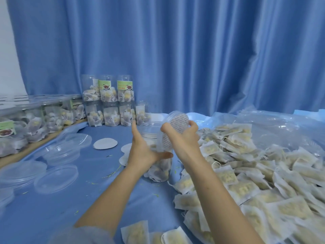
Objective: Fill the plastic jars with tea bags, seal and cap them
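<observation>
Nearest me, a few loose tea bags [135, 232] lie on the blue cloth [91, 196], just below the jar [159, 166] I take as my landmark. Right of the jar, the big heap of tea bags [246, 176] spreads out on crinkled clear plastic [281, 127]. Left of the jar, I see clear lids [56, 178] scattered flat, and just behind them round white seal discs [105, 143].

The jar stands upright, part-filled with tea bags, its mouth uncovered. My left hand [144, 152] wraps it from the left, thumb across the front. My right hand [184, 136] pinches a clear cap with a printed liner [175, 127], tilted on edge just above and right of the jar's mouth, not seated.

Behind the jar, filled jars [109, 103] are stacked two high; more lie along the left [35, 120]. Blue curtain [175, 50] at the back.
</observation>
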Action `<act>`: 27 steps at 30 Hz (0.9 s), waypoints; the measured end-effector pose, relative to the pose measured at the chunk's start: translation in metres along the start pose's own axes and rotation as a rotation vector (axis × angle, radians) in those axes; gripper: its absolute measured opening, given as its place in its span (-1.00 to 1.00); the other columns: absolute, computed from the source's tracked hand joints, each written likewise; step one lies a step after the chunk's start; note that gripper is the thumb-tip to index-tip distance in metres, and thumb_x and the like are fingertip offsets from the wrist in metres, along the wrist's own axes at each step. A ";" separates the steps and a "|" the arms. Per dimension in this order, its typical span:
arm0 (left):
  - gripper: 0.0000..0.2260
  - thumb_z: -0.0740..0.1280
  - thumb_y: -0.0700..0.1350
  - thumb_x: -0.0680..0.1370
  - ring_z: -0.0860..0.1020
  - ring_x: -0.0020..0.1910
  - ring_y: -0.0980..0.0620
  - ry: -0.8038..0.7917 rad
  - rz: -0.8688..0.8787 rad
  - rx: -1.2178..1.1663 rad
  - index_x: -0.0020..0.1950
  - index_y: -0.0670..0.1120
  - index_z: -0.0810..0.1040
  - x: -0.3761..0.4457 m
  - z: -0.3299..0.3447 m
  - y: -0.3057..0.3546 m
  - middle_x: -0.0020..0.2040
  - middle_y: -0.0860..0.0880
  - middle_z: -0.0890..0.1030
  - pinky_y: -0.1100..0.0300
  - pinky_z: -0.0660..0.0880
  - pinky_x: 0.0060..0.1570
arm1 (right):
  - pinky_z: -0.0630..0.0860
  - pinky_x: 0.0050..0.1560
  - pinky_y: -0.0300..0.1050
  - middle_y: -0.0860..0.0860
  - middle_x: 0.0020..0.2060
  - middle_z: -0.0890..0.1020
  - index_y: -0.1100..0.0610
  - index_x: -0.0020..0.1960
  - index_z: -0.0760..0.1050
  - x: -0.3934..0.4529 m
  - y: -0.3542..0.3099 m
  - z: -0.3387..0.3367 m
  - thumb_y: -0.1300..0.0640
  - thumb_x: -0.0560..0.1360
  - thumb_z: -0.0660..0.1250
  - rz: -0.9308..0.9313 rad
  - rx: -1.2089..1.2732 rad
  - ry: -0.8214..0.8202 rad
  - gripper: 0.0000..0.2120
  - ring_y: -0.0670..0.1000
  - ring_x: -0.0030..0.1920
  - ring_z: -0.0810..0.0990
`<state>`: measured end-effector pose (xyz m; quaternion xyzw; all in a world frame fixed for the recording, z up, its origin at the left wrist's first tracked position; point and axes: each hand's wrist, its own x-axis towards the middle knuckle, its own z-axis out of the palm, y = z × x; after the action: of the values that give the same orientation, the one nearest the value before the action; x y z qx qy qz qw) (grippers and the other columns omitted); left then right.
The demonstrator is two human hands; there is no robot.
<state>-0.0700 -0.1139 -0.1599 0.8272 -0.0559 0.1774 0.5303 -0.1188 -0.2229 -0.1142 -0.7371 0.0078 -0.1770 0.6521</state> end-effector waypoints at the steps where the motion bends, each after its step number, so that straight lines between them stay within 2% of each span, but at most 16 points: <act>1: 0.30 0.60 0.09 -0.01 0.46 0.23 -0.06 0.051 -0.034 -0.015 0.50 0.11 -0.19 0.001 0.003 0.002 0.36 -0.04 0.38 0.11 0.42 0.08 | 0.42 0.26 0.06 0.08 0.33 0.33 0.09 0.46 0.06 -0.001 -0.001 0.001 -0.19 0.10 0.32 0.004 -0.002 -0.006 0.01 0.07 0.27 0.40; 4: 0.06 0.48 0.19 -0.03 0.53 0.14 -0.08 0.097 -0.012 0.086 0.41 0.04 0.14 0.000 0.000 0.009 0.26 -0.03 0.50 0.04 0.51 0.01 | 0.48 0.19 0.02 0.06 0.28 0.35 0.15 0.41 0.17 -0.002 -0.002 0.002 -0.20 0.09 0.33 0.003 -0.039 -0.030 -0.03 0.04 0.20 0.45; 6: 0.00 0.55 0.09 0.04 0.49 0.20 -0.04 0.135 0.070 0.191 0.39 0.10 0.14 -0.005 -0.012 0.007 0.28 0.04 0.47 0.09 0.47 0.02 | 0.47 0.14 -0.07 0.03 0.24 0.40 0.11 0.34 0.22 -0.003 -0.003 0.002 -0.20 0.09 0.33 -0.012 -0.068 -0.089 -0.11 0.01 0.18 0.47; 7: 0.01 0.58 0.03 0.06 0.47 0.23 -0.04 0.162 0.112 0.228 0.40 0.11 0.14 -0.007 -0.022 0.006 0.29 0.05 0.44 0.09 0.46 0.04 | 0.48 0.10 -0.10 0.02 0.19 0.45 0.05 0.24 0.28 -0.004 -0.003 0.002 -0.20 0.09 0.33 -0.019 -0.075 -0.134 -0.23 -0.01 0.15 0.50; 9: -0.01 0.59 -0.03 0.08 0.44 0.24 -0.05 0.184 0.206 0.327 0.42 0.03 0.18 -0.013 -0.045 0.006 0.30 0.04 0.43 0.02 0.45 0.11 | 0.52 -0.05 -0.17 -0.10 0.02 0.54 -0.06 0.00 0.32 -0.006 -0.003 0.006 -0.18 0.10 0.36 -0.048 -0.058 -0.222 -0.48 -0.13 -0.01 0.56; 10: -0.06 0.58 -0.06 0.08 0.45 0.22 -0.07 0.170 0.269 0.383 0.39 -0.02 0.23 -0.016 -0.056 0.005 0.26 0.02 0.45 -0.02 0.45 0.11 | 0.51 -0.12 -0.22 -0.18 -0.07 0.53 -0.09 -0.03 0.32 -0.006 -0.003 0.007 -0.16 0.11 0.37 -0.074 -0.044 -0.255 -0.51 -0.21 -0.08 0.56; 11: -0.11 0.56 -0.08 0.08 0.45 0.19 -0.08 0.144 0.332 0.441 0.36 -0.05 0.28 -0.019 -0.066 0.004 0.22 0.01 0.46 -0.03 0.44 0.10 | 0.50 -0.14 -0.25 -0.26 -0.12 0.51 -0.09 0.02 0.33 -0.006 -0.002 0.008 -0.15 0.13 0.41 -0.103 -0.041 -0.279 -0.49 -0.27 -0.12 0.54; 13: -0.14 0.54 -0.13 0.07 0.43 0.17 -0.07 0.081 0.408 0.550 0.35 -0.05 0.32 -0.025 -0.081 0.001 0.17 0.02 0.45 0.03 0.41 0.10 | 0.51 -0.06 -0.24 -0.31 -0.11 0.48 -0.10 0.14 0.33 -0.006 0.000 0.009 -0.08 0.22 0.50 -0.146 -0.087 -0.320 -0.44 -0.27 -0.07 0.53; 16: -0.13 0.52 -0.16 0.05 0.39 0.16 -0.02 0.066 0.490 0.692 0.34 -0.04 0.33 -0.035 -0.088 -0.006 0.16 0.06 0.42 0.16 0.30 0.10 | 0.48 0.18 -0.10 -0.17 0.10 0.52 -0.14 0.29 0.36 -0.006 0.003 0.006 -0.03 0.26 0.53 -0.191 -0.226 -0.436 -0.34 -0.12 0.11 0.54; 18: -0.11 0.51 -0.16 0.07 0.34 0.23 0.00 0.084 0.519 0.754 0.38 -0.02 0.30 -0.042 -0.085 -0.014 0.22 0.06 0.40 0.03 0.27 0.25 | 0.45 0.20 -0.16 -0.15 0.19 0.48 -0.27 0.32 0.33 -0.006 0.007 0.004 -0.03 0.24 0.55 -0.228 -0.291 -0.497 -0.27 -0.13 0.18 0.49; 19: -0.11 0.50 -0.16 0.09 0.31 0.26 0.01 0.091 0.511 0.758 0.40 -0.01 0.29 -0.046 -0.084 -0.018 0.25 0.07 0.38 -0.05 0.24 0.30 | 0.43 0.15 -0.26 -0.16 0.19 0.47 -0.35 0.29 0.31 -0.006 0.008 0.004 -0.03 0.24 0.55 -0.251 -0.320 -0.526 -0.28 -0.16 0.20 0.46; 21: -0.13 0.48 -0.16 0.13 0.26 0.32 0.05 0.087 0.455 0.730 0.41 0.00 0.25 -0.054 -0.082 -0.025 0.28 0.10 0.35 -0.07 0.17 0.35 | 0.37 0.07 -0.38 -0.18 0.17 0.46 -0.46 0.20 0.28 -0.007 0.012 0.006 -0.02 0.23 0.55 -0.285 -0.389 -0.577 -0.30 -0.19 0.21 0.43; 25: -0.15 0.45 -0.21 0.15 0.26 0.38 0.05 0.111 0.442 0.677 0.42 -0.03 0.25 -0.066 -0.081 -0.035 0.32 0.09 0.35 0.01 0.01 0.41 | 0.45 0.17 -0.22 -0.24 0.21 0.38 -0.50 0.28 0.13 -0.010 0.017 0.011 0.17 0.23 0.52 -0.347 -0.464 -0.703 -0.09 -0.17 0.27 0.37; 27: -0.15 0.46 -0.22 0.14 0.27 0.37 0.05 0.119 0.440 0.631 0.42 -0.05 0.27 -0.066 -0.083 -0.036 0.32 0.08 0.37 0.01 -0.01 0.41 | 0.40 0.17 -0.33 -0.28 0.28 0.31 -0.46 0.32 0.10 -0.010 0.018 0.012 0.25 0.22 0.49 -0.410 -0.488 -0.756 -0.03 -0.23 0.28 0.32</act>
<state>-0.1408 -0.0306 -0.1826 0.9061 -0.1437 0.3431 0.2016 -0.1207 -0.2112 -0.1353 -0.8674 -0.3331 -0.0147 0.3693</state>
